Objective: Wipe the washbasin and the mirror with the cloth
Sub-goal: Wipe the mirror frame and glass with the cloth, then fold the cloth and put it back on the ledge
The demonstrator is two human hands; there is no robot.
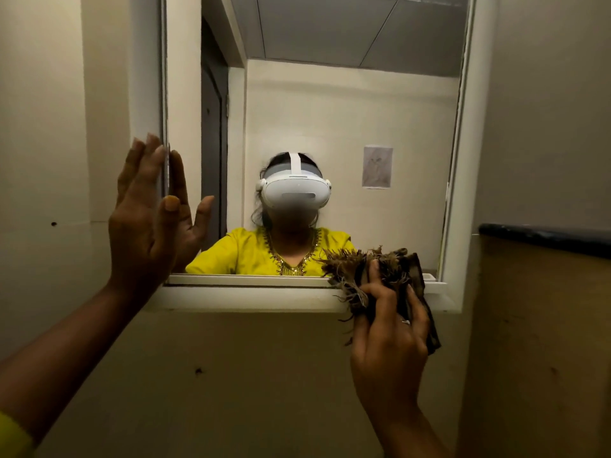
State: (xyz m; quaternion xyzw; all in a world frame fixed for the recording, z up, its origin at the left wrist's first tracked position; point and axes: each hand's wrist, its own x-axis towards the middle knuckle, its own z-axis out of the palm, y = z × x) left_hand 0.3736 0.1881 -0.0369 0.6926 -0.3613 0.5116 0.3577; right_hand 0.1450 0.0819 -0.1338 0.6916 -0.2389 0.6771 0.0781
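A white-framed mirror (347,104) hangs on the beige wall straight ahead. My right hand (388,352) grips a dark brown frayed cloth (390,266) and presses it against the mirror's lower right corner and bottom frame. My left hand (142,219) is flat with fingers spread, resting on the mirror's left frame edge; its reflection shows in the glass. The washbasin is out of view.
A dark-topped ledge (545,238) juts from the wall at the right. The mirror reflects a person in a yellow top with a white headset, a doorway and a paper on the far wall. Bare beige wall (248,375) lies below the mirror.
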